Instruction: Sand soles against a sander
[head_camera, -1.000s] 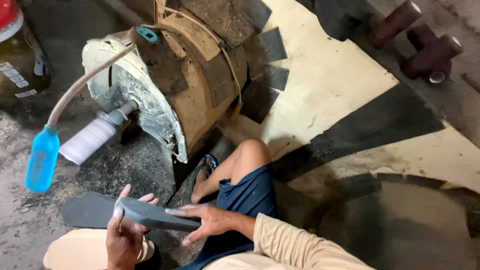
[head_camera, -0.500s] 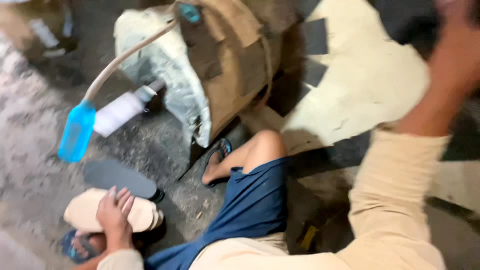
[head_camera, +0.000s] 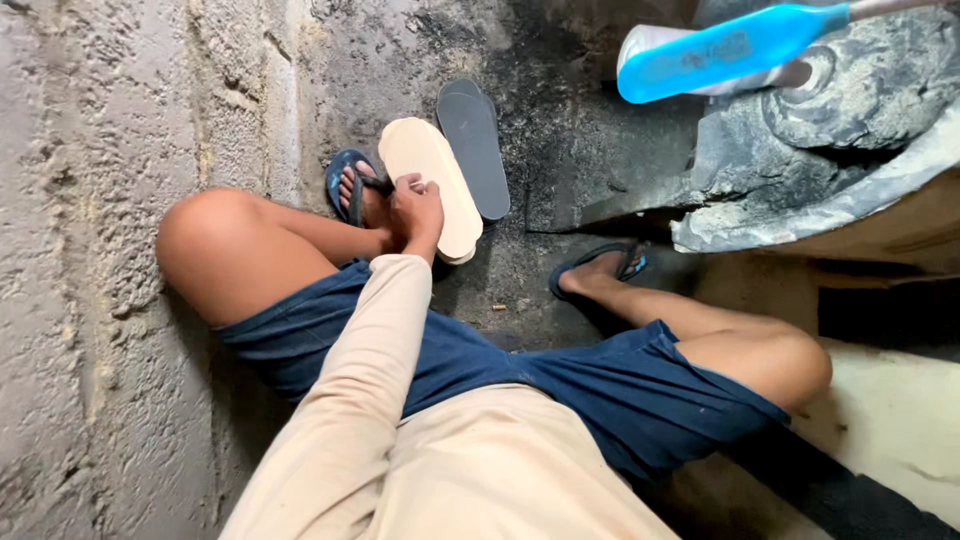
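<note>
My left hand (head_camera: 416, 209) reaches down past my bent knee and curls its fingers over the near edge of a stack of beige shoe soles (head_camera: 436, 165) lying on the dark floor. A single dark grey sole (head_camera: 476, 140) lies flat just right of the stack, touching its side. My right hand is out of view. My left foot in a blue flip-flop (head_camera: 348, 186) rests beside the stack, close to the hand.
A rough concrete wall (head_camera: 100, 220) runs along the left. At top right, a blue-handled tool (head_camera: 725, 50) and a white cylinder (head_camera: 648, 42) jut over a grey metal machine housing (head_camera: 840, 150). My right foot (head_camera: 598, 268) is planted near its base.
The view has swung down and left. My right arm has left the frame, the grey sole lies on the floor, and my left hand has shifted to the edge of the beige stack.
</note>
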